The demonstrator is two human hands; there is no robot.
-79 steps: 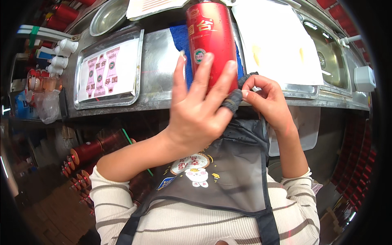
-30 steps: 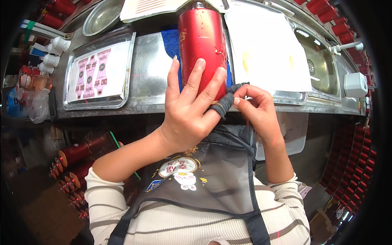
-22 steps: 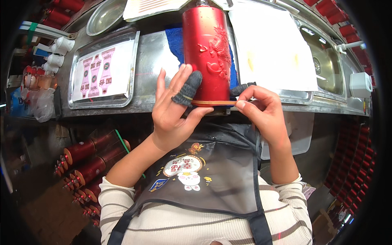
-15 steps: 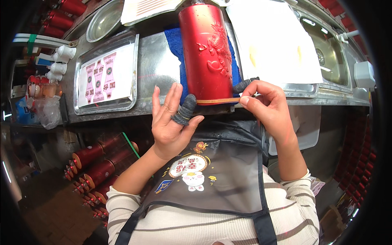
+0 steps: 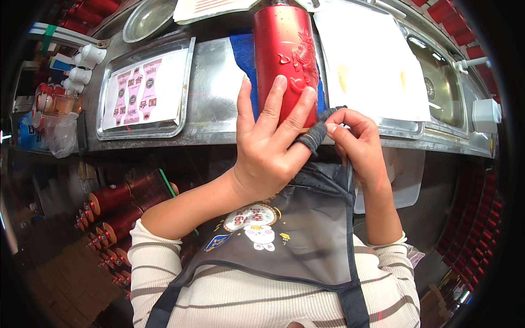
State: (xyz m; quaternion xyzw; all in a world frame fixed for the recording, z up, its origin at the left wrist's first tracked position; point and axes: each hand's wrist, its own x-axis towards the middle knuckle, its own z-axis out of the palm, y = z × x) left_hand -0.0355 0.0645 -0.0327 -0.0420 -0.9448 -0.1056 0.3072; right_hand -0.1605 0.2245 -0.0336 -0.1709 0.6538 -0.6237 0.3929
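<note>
A red cylindrical bottle with an embossed dragon lies on a blue cloth, its base toward me. My left hand is open, fingers spread, with fingertips resting on the bottle near its base. A dark grey knitted cover wraps its index finger, which lies along the base edge. Only a small bit of a narrow gold strip shows there, behind that finger. Just right of the base, my right hand is closed in a pinch at the strip's end, mostly hidden; its index finger also wears a grey cover.
On the left stands a metal tray with pink printed labels on white paper. A metal bowl is behind it. White sheets lie on the right, beside a sink. Red bottles lie below the counter.
My left hand has moved right, from beside the base to over the bottle, its covered finger now along the base edge. The strip is mostly covered. My right hand has hardly moved.
</note>
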